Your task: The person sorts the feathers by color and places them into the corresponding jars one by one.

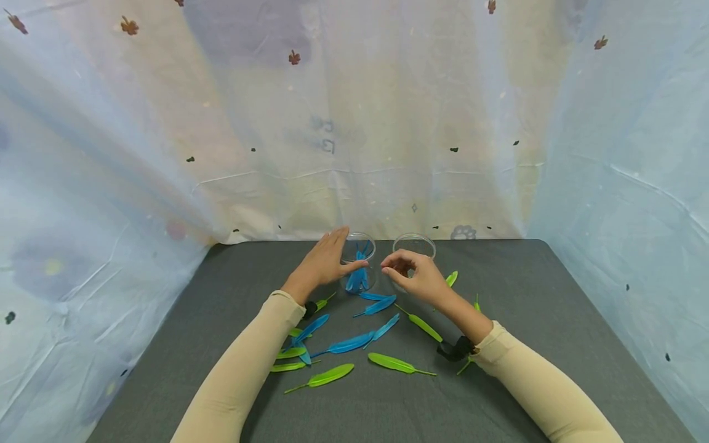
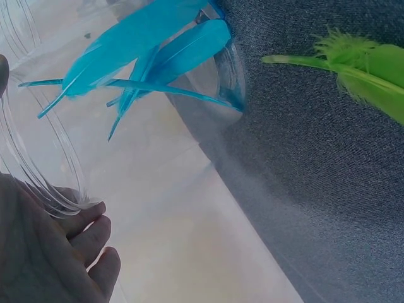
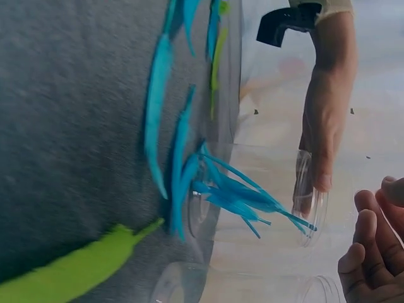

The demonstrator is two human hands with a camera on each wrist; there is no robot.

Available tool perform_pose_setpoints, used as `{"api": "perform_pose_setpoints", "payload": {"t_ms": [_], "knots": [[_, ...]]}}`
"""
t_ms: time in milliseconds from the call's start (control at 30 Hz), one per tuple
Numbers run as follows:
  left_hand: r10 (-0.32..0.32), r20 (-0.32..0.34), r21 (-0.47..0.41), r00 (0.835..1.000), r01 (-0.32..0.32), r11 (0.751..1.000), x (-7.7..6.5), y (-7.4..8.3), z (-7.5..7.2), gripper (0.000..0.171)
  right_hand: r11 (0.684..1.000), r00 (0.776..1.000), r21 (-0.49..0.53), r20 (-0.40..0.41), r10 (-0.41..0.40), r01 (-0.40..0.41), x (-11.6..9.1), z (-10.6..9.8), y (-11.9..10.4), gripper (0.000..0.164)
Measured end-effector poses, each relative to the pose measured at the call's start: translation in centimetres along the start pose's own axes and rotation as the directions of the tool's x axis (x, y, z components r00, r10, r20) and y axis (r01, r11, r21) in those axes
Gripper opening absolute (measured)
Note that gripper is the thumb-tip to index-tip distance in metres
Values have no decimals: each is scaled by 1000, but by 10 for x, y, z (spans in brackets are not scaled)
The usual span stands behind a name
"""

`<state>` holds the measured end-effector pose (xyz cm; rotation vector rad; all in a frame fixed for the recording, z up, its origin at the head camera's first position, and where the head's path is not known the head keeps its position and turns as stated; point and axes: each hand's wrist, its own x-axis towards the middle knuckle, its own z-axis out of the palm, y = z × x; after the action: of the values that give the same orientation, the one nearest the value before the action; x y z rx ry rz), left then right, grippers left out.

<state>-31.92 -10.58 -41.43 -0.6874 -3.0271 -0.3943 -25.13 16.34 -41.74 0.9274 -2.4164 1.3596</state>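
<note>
Grey table (image 1: pixel 388 412); pale curtain (image 1: pixel 365 123) at twelve o'clock, feathers (image 1: pixel 333 374) toward six. Your left grip (image 1: pixel 325 259) clasps a clear jar (image 3: pixel 265 161); your right grip (image 1: pixel 418 274), loosely curled, empty, half-hides another jar (image 1: pixel 415 243).

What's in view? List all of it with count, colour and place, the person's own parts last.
Left jar: one, clear, near the table's far edge.
Right jar: one, clear, beside it.
Jarred feathers: several, blue, inside the left jar; exact count unclear.
Loose blue feathers: about six, blue, mostly mid-table.
Green feathers: about ten, lime green, scattered; some partly hidden.
Table: one, dark grey, beneath everything.
Printed curtains: panel count unclear, pale blue and cream, behind and beside.
Wrist devices: two, black, one per wrist.
Sleeves: two, cream, on both arms.
Left hand: one, bare, at the left jar's rim.
Right hand: one, bare, by the right jar.
</note>
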Motion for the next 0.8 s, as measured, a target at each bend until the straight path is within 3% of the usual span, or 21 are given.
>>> {"api": "perform_pose_setpoints", "payload": {"t_ms": [433, 800], "knots": [[-14, 2, 5, 1000, 14, 1000, -1, 1, 0, 112, 997, 992, 30, 102, -78, 75, -28, 13, 10, 13], [-10, 2, -7, 1000, 10, 1000, -1, 0, 0, 113, 995, 961, 32, 255, -104, 99, -46, 20, 15, 15]]}}
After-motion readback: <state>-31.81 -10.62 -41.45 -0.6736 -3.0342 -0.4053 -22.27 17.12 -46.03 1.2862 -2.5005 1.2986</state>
